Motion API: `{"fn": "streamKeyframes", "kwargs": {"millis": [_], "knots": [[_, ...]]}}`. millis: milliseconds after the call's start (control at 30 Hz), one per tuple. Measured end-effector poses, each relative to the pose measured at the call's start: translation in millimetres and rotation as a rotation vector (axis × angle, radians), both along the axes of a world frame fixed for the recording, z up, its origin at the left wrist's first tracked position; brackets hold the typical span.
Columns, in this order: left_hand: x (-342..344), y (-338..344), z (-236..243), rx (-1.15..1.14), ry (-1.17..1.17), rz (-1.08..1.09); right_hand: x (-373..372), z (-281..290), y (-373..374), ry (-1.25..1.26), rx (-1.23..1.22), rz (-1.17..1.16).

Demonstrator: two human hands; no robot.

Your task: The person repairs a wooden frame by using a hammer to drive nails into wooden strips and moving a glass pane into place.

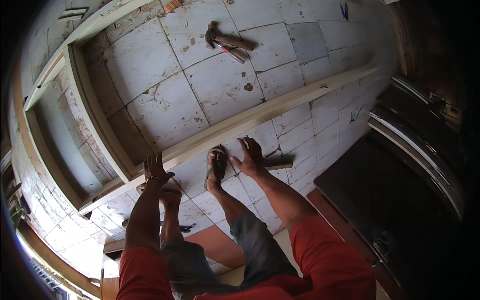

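A long pale wooden frame (280, 106) with crosspieces lies on the tiled floor before me. My left hand (156, 170) is at its near rail, close to the corner where a crosspiece (90, 107) meets it. Its fingers are spread and appear to rest on the wood. My right hand (250, 156) is just on my side of the same rail, fingers apart and nothing in them. Whether it touches anything I cannot tell. Beside it lies a wooden piece or tool handle (280, 164), partly hidden by the hand.
Within the frame lie a claw hammer (232, 42) and a red-handled tool (231, 52). Blue-handled pliers (344, 11) lie farther off. A dark bench-like surface (385, 195) stands to the right. My sandalled foot (216, 162) is between my hands, near the rail.
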State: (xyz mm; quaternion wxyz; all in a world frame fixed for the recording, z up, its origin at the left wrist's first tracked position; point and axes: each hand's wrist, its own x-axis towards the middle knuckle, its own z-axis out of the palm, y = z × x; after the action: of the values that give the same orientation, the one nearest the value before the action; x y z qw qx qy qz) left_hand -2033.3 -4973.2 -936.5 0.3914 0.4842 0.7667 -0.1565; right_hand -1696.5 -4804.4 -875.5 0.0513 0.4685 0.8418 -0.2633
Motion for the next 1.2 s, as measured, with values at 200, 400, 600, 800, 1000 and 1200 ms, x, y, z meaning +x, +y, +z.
{"fn": "streamKeyframes", "kwargs": {"millis": [200,400,600,800,1000,1200], "knots": [[8.6,9.5,-30.6,-0.157,-0.079,0.035,-72.5,-2.6,25.8,0.047,-0.033,0.092],[13.0,-4.8,37.8,0.043,-0.346,0.34,-4.3,18.7,-33.6,-0.009,-0.045,-0.45],[-19.7,2.0,189.7,0.004,-0.375,0.728,147.0,139.1,-86.5,-0.348,-0.546,-0.658],[-67.1,37.0,374.3,0.371,-0.205,0.74,220.0,261.5,-69.6,-0.192,-0.658,-0.746],[-49.6,66.0,446.8,0.309,-0.093,0.834,273.7,295.5,-41.6,0.256,-0.784,-1.347],[1.6,102.8,414.2,0.318,-0.117,0.419,252.3,342.2,79.6,0.339,-0.719,-1.342]]}}
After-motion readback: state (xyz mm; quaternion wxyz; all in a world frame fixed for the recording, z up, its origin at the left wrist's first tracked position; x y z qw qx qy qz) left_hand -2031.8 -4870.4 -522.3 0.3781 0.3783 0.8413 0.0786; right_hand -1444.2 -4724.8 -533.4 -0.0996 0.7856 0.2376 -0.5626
